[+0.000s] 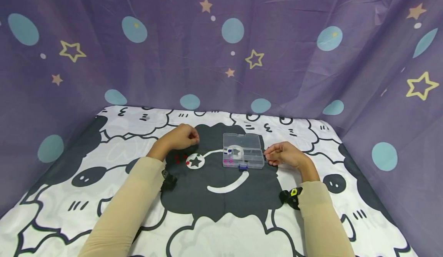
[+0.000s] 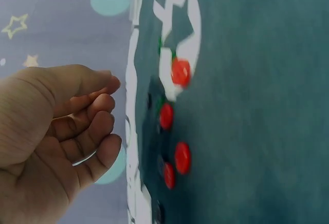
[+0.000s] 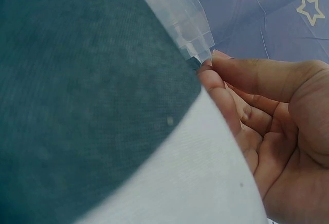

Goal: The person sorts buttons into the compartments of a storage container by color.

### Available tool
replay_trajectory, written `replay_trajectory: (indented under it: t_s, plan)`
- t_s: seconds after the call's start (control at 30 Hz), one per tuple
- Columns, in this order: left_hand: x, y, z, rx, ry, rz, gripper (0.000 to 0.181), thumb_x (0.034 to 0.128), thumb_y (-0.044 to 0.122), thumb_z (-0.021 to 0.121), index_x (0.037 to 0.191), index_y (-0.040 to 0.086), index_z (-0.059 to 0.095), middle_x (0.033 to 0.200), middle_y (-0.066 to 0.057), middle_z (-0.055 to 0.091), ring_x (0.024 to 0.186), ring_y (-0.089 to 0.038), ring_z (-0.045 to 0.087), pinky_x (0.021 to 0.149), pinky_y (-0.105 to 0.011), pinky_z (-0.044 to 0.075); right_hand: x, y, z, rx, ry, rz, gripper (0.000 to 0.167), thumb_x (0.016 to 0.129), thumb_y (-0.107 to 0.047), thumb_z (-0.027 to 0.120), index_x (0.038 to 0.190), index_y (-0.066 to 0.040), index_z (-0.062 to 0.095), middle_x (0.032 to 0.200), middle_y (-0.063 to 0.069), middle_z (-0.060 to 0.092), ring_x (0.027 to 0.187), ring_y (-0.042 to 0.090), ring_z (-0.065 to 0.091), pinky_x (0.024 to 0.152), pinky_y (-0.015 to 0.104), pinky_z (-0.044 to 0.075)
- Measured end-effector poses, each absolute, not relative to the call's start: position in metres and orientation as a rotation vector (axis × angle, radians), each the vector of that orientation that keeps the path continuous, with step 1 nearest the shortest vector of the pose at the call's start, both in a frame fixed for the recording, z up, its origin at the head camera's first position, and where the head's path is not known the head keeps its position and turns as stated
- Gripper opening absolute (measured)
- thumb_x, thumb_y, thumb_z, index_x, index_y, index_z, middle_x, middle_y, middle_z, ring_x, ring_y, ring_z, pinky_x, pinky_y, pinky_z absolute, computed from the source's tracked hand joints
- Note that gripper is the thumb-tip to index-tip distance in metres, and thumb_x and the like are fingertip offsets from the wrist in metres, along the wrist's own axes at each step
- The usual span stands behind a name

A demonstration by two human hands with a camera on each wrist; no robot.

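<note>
A clear plastic compartment box [image 1: 243, 159] lies on the dark patch of the cloth with its lid [image 1: 242, 141] raised. Pink pieces [image 1: 228, 161] and a blue piece [image 1: 230, 151] show in its left compartments. My right hand [image 1: 285, 155] is at the box's right end; thumb and index finger pinch at its corner, where the exact contact is partly hidden. To the left, my left hand [image 1: 180, 137] hovers above the cloth, fingers loosely curled and nothing visible between them. Small red pieces [image 2: 182, 158] lie below it, with dark and green ones among them.
The patterned cloth [image 1: 228, 237] covers the whole surface. A purple curtain [image 1: 194, 64] with stars and dots hangs behind and along both sides. A blue clasp [image 1: 243, 167] is on the box's front edge.
</note>
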State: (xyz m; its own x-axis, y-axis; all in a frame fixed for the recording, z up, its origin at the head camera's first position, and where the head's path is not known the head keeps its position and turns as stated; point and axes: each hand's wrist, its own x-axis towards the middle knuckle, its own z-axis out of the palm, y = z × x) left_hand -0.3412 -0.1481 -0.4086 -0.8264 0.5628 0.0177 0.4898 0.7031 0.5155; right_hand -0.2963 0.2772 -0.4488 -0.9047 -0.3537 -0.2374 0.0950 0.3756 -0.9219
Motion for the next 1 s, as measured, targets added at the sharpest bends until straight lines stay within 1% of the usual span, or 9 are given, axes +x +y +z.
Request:
replay_trajectory:
  t_s: [0.3,0.6,0.8,1.0]
  plan:
    - [-0.352,-0.161,-0.417,0.845,2.767,0.745,0.011,0.0973,0.010,0.067,0.092,0.006,0.077,0.085,-0.002,0.072,0.076,-0.016,0.062,0.075,-0.039,0.052,-0.295,0.278,-0.450,-0.223,2.237,-1.548,0.021,0.097,-0.002,0.067,0.114,0.011,0.067,0.090,0.007,0.073,0.077,0.016,0.069,0.072,0.031,0.059]
    - [-0.356,-0.162,-0.421,0.835,2.730,0.724,0.005,0.0919,0.011,0.075,0.088,0.007,0.074,0.078,0.000,0.068,0.070,-0.014,0.057,0.070,-0.034,0.049,-0.296,0.278,-0.448,-0.222,2.237,-1.541,0.022,0.097,-0.003,0.068,0.115,0.011,0.066,0.090,0.007,0.073,0.077,0.016,0.069,0.072,0.031,0.059]
    - [-0.356,-0.161,-0.420,0.862,2.726,0.703,0.004,0.0899,0.009,0.076,0.087,0.007,0.075,0.078,0.001,0.068,0.071,-0.012,0.058,0.072,-0.033,0.050,-0.297,0.278,-0.451,-0.226,2.236,-1.543,0.022,0.097,-0.004,0.068,0.114,0.010,0.067,0.090,0.007,0.073,0.077,0.016,0.069,0.072,0.031,0.059]
    - [-0.357,-0.161,-0.419,0.864,2.720,0.680,0.003,0.0904,0.009,0.076,0.088,0.008,0.075,0.080,0.000,0.069,0.072,-0.013,0.059,0.073,-0.034,0.050,-0.297,0.278,-0.450,-0.228,2.236,-1.549,0.023,0.097,-0.004,0.069,0.114,0.011,0.067,0.090,0.007,0.073,0.077,0.015,0.069,0.071,0.030,0.059]
